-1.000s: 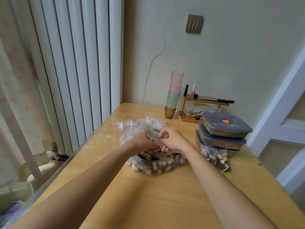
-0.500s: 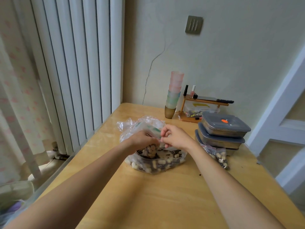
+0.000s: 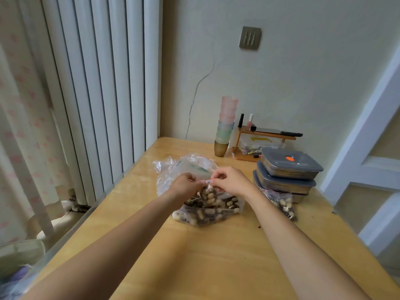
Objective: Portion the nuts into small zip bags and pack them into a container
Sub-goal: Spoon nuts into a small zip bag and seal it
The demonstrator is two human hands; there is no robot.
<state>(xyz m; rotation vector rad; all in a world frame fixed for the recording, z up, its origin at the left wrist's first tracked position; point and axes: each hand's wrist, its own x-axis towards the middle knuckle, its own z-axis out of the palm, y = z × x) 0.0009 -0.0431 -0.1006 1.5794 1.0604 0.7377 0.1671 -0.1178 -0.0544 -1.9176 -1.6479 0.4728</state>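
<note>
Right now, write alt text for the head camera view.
Both hands, left hand and right hand, pinch the red zip edge of a small zip bag of nuts above a large bag of nuts on a wooden table. Another filled bag lies beside stacked lidded containers.

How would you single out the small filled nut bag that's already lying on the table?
On the wooden table, find the stacked grey-lidded containers at the right. The small filled bag lies against their near side, apart from both hands, far smaller than the big nut bag.
</note>
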